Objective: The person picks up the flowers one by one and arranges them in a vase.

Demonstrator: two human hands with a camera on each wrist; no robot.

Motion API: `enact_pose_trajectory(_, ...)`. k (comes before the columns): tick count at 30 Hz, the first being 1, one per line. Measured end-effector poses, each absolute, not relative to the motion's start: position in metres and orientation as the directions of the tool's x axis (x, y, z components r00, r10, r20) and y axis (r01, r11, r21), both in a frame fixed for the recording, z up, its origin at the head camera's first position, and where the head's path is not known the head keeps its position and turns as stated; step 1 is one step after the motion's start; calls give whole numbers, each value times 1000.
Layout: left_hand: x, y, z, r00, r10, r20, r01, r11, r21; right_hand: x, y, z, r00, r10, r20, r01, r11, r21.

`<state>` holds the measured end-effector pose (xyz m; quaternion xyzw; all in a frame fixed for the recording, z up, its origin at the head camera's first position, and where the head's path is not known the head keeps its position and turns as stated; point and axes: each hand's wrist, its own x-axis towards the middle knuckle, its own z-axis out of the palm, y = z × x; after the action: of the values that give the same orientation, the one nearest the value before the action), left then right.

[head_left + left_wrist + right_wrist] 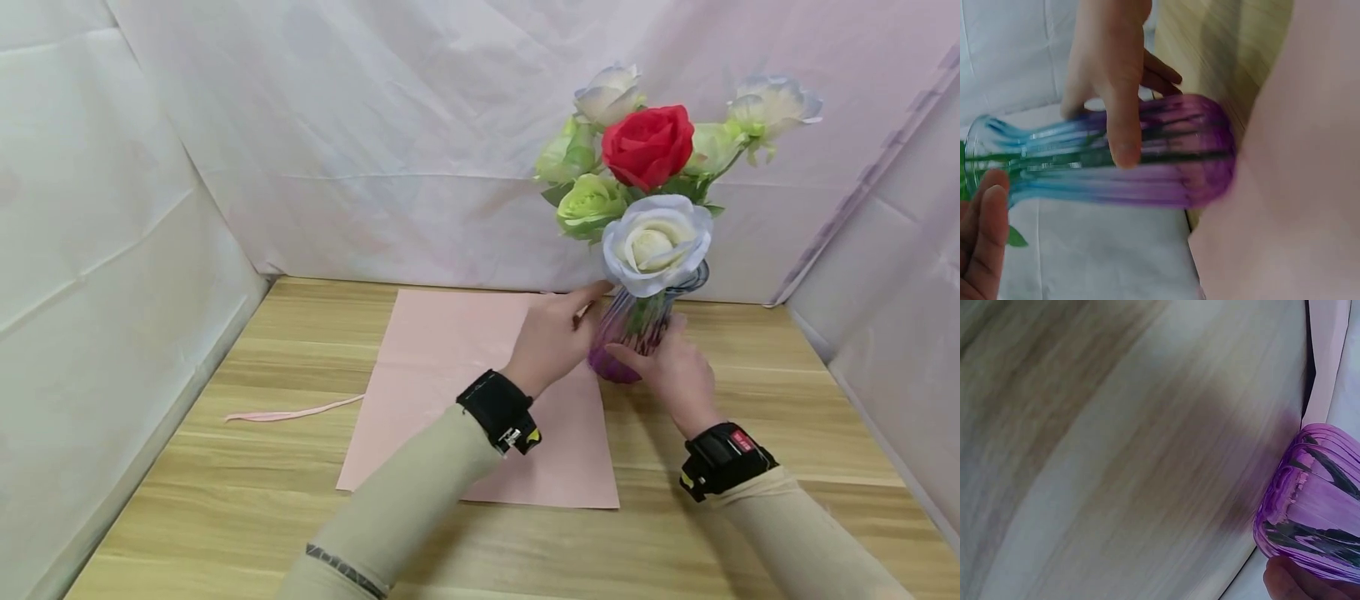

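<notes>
A ribbed glass vase (637, 321), blue at the neck and purple at the base, holds several roses. In front is a white rose (657, 246) with bluish edges, and a red rose (648, 147) stands above it. My right hand (678, 375) grips the vase's lower body, thumb across the front and other fingers behind. From the left, my left hand (553, 337) reaches to the vase, its extended fingertips (992, 206) right at the neck below the rim. Dark green stems (1116, 156) show through the glass.
A pink paper sheet (480, 375) lies flat on the wooden table (247, 500), under my left forearm and beside the vase. Left of it lies a thin pink ribbon (300, 412). White cloth (375, 150) hangs behind the table and along both sides.
</notes>
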<state>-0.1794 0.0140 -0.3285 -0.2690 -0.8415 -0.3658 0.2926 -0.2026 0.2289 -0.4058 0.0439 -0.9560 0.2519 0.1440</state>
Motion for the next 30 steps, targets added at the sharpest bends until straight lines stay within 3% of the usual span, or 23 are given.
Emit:
enact_pose_trajectory(5, -174, -13, -334, -787, 267, 556, 596, 560, 575, -201, 228, -404, -961, -1, 277, -136, 873, -468)
enact_pose_trajectory(8, -170, -30, -339, -828, 265, 495, 543, 601, 586, -200, 227, -403, -968, 2, 250, -121, 872, -475)
enact_pose_trajectory(20, -150, -96, -351, -921, 176, 346, 346, 777, 526, -188, 229, -404, -993, -43, 108, -93, 852, -515)
enact_pose_trajectory(30, -136, -142, -352, -964, 115, 242, 204, 899, 387, -159, 234, -410, -989, -106, 99, -137, 907, -397)
